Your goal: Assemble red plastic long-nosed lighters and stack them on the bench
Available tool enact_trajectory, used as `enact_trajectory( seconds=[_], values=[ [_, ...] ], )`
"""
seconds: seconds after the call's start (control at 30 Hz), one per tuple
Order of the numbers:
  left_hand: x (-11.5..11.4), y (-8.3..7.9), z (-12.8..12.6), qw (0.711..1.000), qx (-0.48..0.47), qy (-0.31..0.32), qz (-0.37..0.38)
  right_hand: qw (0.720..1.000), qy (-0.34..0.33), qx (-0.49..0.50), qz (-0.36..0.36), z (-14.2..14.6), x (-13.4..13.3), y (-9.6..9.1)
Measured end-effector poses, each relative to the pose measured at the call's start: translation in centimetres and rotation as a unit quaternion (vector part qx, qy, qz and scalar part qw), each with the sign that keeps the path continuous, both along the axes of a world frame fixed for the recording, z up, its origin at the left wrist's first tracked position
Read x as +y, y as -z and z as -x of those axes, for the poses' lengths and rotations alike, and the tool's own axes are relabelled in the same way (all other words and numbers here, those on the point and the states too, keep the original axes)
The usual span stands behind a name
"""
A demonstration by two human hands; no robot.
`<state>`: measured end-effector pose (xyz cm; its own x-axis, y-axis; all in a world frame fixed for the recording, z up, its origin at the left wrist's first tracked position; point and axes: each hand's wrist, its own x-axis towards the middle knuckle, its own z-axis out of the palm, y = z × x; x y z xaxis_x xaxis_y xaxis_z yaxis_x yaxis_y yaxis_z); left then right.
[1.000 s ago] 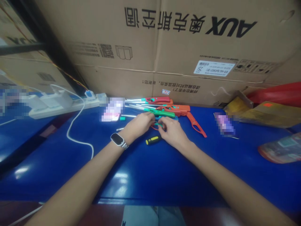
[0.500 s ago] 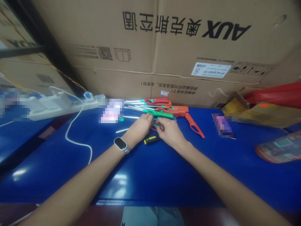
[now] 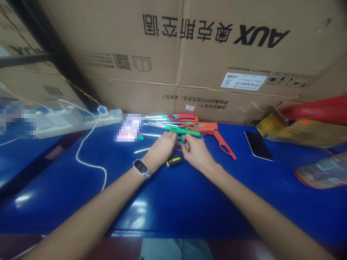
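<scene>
Both hands meet at the middle of a blue table (image 3: 168,202). My left hand (image 3: 162,146), with a watch on its wrist, and my right hand (image 3: 195,151) have their fingers pinched together around a small red and teal part (image 3: 180,143); most of it is hidden. Just behind them lies a pile of long-nosed lighters in green (image 3: 187,131), red (image 3: 181,116) and orange (image 3: 210,126). A separate orange shell piece (image 3: 225,145) lies to the right. A black and yellow screwdriver (image 3: 175,161) rests on the table under my hands. A loose metal tube (image 3: 141,150) lies to the left.
A big cardboard box (image 3: 189,57) stands behind the table. A white power strip (image 3: 67,121) with a trailing white cable (image 3: 89,159) is at the left. A black phone (image 3: 258,145) lies right of the lighters. Yellow and red packets (image 3: 306,131) crowd the right edge.
My hands have stayed together at the small part with only slight finger shifts. The view has drifted a little.
</scene>
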<state>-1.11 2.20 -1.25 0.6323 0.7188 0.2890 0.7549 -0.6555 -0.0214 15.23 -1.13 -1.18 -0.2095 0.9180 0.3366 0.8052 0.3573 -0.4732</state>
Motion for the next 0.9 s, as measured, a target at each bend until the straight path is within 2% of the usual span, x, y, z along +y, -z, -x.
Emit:
enact_trajectory(
  seconds=[0.5,0.77,0.9],
  values=[
    [0.0,0.3,-0.1,1.0,-0.006,-0.011,0.019,0.999,0.0,-0.038,0.007,0.3,0.1,-0.7],
    [0.0,0.3,0.1,0.999,-0.026,0.0,0.023,0.991,-0.022,-0.133,0.006,0.2,-0.3,-1.5],
    [0.2,0.2,0.6,0.996,-0.075,0.022,0.048,0.985,-0.044,-0.164,0.02,-0.2,-1.2,-2.0]
  ],
)
